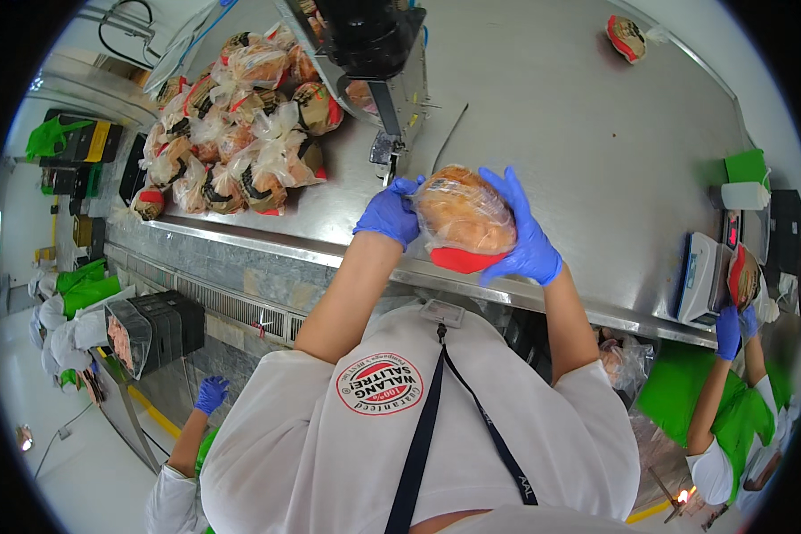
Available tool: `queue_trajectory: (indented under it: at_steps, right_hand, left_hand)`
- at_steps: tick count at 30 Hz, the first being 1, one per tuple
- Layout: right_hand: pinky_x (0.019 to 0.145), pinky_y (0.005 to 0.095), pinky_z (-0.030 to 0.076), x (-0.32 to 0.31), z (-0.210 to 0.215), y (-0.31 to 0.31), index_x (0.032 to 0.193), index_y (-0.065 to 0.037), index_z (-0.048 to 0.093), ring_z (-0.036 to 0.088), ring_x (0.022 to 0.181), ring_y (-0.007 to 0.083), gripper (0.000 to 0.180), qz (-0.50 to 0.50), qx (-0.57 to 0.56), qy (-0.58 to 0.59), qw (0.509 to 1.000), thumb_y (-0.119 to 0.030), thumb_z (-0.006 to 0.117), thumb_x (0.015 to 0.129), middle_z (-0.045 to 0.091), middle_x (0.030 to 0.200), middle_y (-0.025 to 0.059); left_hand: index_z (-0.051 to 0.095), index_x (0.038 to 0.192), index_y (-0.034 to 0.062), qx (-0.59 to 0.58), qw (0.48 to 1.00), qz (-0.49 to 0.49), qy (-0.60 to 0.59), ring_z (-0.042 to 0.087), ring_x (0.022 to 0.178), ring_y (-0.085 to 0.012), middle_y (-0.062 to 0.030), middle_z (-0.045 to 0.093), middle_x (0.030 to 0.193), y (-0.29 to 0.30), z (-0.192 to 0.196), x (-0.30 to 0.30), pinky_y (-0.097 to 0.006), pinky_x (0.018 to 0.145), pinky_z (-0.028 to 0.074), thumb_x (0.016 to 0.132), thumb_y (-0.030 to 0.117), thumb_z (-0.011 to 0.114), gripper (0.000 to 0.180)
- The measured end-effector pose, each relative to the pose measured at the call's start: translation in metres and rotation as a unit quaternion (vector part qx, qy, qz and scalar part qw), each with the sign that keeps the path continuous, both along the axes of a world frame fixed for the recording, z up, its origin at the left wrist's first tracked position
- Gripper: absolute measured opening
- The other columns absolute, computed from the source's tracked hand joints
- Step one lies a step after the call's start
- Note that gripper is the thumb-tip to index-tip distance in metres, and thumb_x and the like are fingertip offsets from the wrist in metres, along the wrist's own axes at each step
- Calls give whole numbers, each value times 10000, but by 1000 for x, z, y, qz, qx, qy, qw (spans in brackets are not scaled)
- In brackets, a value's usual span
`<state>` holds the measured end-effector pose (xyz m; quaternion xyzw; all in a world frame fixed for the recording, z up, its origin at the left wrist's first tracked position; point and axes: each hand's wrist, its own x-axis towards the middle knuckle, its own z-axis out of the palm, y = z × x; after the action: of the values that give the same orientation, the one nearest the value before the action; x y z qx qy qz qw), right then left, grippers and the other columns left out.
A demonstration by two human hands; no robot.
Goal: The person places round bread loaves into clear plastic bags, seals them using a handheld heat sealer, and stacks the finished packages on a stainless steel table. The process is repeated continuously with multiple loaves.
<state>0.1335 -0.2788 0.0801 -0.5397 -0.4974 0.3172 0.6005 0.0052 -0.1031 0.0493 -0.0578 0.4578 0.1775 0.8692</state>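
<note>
Seems a heavy, slick bagged ham [465,214]; cup underneath. Held by spread right hand [527,238]; beside curled left hand [390,214], cannot tell if pinching.

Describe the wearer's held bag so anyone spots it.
On the steel table, find the black machine at top centre. Just below it, between blue-gloved left hand and right hand, is the clear, red-patched bag. Unlike the piled bags at left, this one is held.
</note>
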Motion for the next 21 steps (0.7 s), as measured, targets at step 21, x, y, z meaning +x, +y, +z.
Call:
queue_trajectory:
  at_steps: [21]
  right_hand:
    - [920, 471, 420, -53, -112, 60, 1288, -57, 371, 476, 1124, 312, 669, -52, 96, 663, 740, -310, 595, 711, 474, 1245, 138]
  left_hand:
    - [598, 893, 15, 653, 705, -218, 172, 529, 706, -109, -37, 588, 750, 53, 0, -13, -261, 657, 434, 851, 313, 579, 302]
